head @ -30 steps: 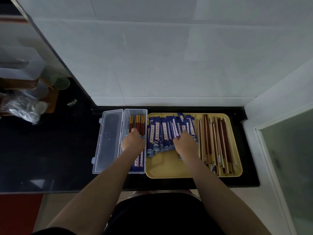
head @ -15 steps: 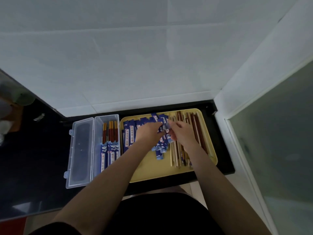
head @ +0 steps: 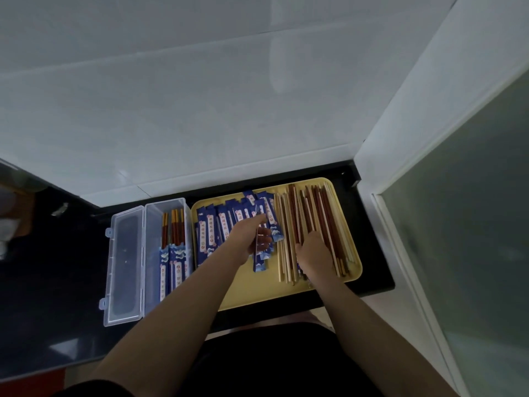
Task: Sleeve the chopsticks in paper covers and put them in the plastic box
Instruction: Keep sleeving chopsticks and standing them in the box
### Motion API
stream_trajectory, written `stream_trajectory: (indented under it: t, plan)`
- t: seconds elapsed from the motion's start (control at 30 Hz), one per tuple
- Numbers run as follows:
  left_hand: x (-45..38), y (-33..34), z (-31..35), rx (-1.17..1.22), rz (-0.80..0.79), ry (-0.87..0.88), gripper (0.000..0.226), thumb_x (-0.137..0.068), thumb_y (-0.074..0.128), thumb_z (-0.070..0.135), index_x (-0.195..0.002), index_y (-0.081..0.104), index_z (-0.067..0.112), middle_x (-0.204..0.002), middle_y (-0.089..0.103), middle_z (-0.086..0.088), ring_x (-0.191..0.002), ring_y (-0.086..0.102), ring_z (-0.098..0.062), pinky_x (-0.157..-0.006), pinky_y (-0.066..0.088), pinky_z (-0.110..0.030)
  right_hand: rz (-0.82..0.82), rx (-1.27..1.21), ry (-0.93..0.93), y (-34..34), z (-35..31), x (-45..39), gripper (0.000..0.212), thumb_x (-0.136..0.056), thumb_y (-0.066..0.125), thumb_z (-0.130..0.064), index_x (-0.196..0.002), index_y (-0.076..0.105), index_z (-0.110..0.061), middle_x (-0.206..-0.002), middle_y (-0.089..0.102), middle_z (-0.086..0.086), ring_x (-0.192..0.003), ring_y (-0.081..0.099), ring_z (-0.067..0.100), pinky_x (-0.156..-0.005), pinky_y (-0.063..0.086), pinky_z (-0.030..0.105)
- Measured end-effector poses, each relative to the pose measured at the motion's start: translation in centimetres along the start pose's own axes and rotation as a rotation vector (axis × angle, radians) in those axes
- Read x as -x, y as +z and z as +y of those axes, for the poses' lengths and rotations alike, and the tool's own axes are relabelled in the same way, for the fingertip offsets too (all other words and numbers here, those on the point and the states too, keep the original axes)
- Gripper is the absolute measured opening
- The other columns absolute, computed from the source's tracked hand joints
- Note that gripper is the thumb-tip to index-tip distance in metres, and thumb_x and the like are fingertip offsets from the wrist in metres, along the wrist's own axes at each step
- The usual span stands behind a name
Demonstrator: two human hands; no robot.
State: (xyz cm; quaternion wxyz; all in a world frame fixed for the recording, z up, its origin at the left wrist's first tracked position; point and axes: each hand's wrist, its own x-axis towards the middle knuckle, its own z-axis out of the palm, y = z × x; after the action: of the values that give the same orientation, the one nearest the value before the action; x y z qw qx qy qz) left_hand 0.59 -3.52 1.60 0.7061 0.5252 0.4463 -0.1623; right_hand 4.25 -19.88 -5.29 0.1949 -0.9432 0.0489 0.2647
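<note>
A yellow tray (head: 286, 295) holds a heap of blue paper covers (head: 221, 224) on its left and loose bare chopsticks (head: 317, 204), dark and pale, on its right. My left hand (head: 249, 239) pinches one blue paper cover (head: 259, 263) lifted over the heap. My right hand (head: 313, 252) lies on the chopstick pile with its fingers curled down round some dark chopsticks. To the tray's left the clear plastic box (head: 153, 233) stands open, with several sleeved chopsticks (head: 174, 253) lying along its right side.
The box lid (head: 124, 267) lies flat to the box's left on the black counter (head: 57, 282). A white tiled wall rises just behind the tray. A white frame with frosted glass (head: 458, 253) stands close on the right. Blurred items sit at the far left.
My left hand left the box, crossed to the covers and picked one up. My right hand moved from the covers to the chopstick pile. The view swung rightward.
</note>
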Motion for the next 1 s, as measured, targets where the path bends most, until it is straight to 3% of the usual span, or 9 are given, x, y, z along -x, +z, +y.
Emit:
stream_trajectory:
  t: [0.2,0.3,0.37,0.57,0.67,0.83,1.0]
  plan:
    - [0.2,0.0,0.0,0.143,0.016,-0.042,0.043,-0.102,0.048,0.043,-0.116,0.063,0.005,-0.078,0.068,-0.012,-0.067,0.064,-0.023,-0.064,0.055,-0.035,-0.050,-0.041,-0.045,-0.6,0.5,-0.8,0.009,-0.102,0.052,-0.021,-0.104,0.051,-0.013,-0.084,0.058,0.000,-0.066,0.057,0.012,-0.056,0.043,0.027]
    - [0.5,0.2,0.0,0.194,0.005,-0.053,0.043,-0.102,0.050,0.043,-0.113,0.064,0.004,-0.075,0.066,-0.012,-0.064,0.062,-0.023,-0.060,0.055,-0.034,-0.064,-0.086,-0.030,-1.0,0.8,-1.1,0.005,-0.098,0.055,-0.016,-0.098,0.055,-0.011,-0.087,0.062,0.003,-0.071,0.062,0.016,-0.062,0.052,0.030]
    - [0.8,0.3,0.1,0.233,-0.020,-0.067,0.041,-0.101,0.051,0.041,-0.112,0.063,0.003,-0.072,0.062,-0.011,-0.062,0.058,-0.021,-0.058,0.053,-0.033,-0.050,-0.069,-0.044,-1.0,0.9,-1.2,0.004,-0.098,0.055,-0.014,-0.099,0.055,-0.010,-0.087,0.061,0.003,-0.068,0.058,0.012,-0.057,0.047,0.026]
    - [1.3,0.5,0.1,0.257,-0.042,-0.087,0.032,-0.102,0.048,0.034,-0.102,0.061,0.005,-0.072,0.051,-0.009,-0.062,0.048,-0.020,-0.059,0.044,-0.031,0.112,-0.099,-0.070,-1.2,0.6,-0.9,0.030,-0.098,0.056,-0.014,-0.126,0.046,-0.010,-0.112,0.056,0.007,-0.080,0.062,0.016,-0.064,0.049,0.027]
    - [1.4,0.6,-0.2,0.237,-0.023,-0.079,0.033,-0.103,0.046,0.032,-0.102,0.062,0.004,-0.074,0.054,-0.010,-0.062,0.051,-0.020,-0.059,0.047,-0.032,0.009,-0.037,-0.101,-0.9,0.9,-1.0,0.018,-0.098,0.058,-0.017,-0.114,0.052,-0.012,-0.099,0.057,0.003,-0.073,0.059,0.013,-0.064,0.051,0.029]
    - [1.0,0.7,-0.8,0.200,0.003,-0.062,0.038,-0.102,0.049,0.033,-0.115,0.065,0.001,-0.077,0.065,-0.013,-0.065,0.062,-0.024,-0.065,0.056,-0.036,-0.052,0.000,-0.073,-0.4,0.6,-0.8,0.033,-0.095,0.065,-0.022,-0.120,0.048,-0.011,-0.102,0.059,0.003,-0.076,0.061,0.016,-0.062,0.047,0.029]
    - [1.4,0.6,-0.9,0.206,0.006,-0.062,0.040,-0.102,0.048,0.036,-0.114,0.064,0.001,-0.079,0.066,-0.014,-0.064,0.064,-0.024,-0.065,0.057,-0.037,-0.017,0.011,-0.061,-0.2,0.5,-0.4,0.027,-0.097,0.061,-0.014,-0.121,0.050,-0.008,-0.105,0.064,0.008,-0.086,0.068,0.022,-0.079,0.060,0.039]
